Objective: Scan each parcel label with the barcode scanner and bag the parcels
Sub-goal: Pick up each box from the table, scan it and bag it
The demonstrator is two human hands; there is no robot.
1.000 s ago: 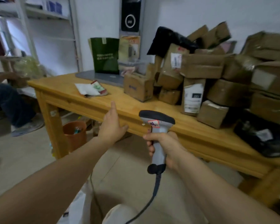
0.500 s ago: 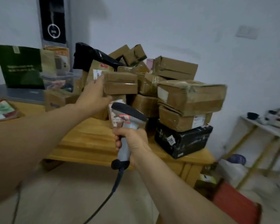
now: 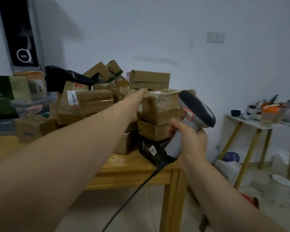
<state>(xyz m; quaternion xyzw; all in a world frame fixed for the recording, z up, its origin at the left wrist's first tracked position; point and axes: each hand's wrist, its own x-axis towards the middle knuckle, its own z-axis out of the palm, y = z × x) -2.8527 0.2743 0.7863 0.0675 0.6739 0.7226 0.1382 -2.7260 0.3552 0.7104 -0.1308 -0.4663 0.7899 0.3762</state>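
Note:
A pile of brown cardboard parcels (image 3: 94, 101) covers the wooden table (image 3: 132, 168). My left hand (image 3: 137, 96) reaches over to the top left corner of a taped brown parcel (image 3: 159, 106) high on the pile and touches it; its fingers are hidden behind the box. My right hand (image 3: 189, 141) grips the grey handle of the barcode scanner (image 3: 196, 111), held upright just right of that parcel. The scanner's dark head tilts away to the right. Its cable (image 3: 132, 193) hangs down past the table's edge.
A black parcel (image 3: 149, 149) with a white sticker lies at the table's right corner under the brown ones. A green bag (image 3: 0, 96) stands at the left. A small white side table (image 3: 251, 123) with clutter stands at the right, with white bags on the floor beneath it.
The view has swung right along the table. My left hand left the table's edge, passed a box in the middle of the pile, and now touches the taped parcel further right. The scanner has risen.

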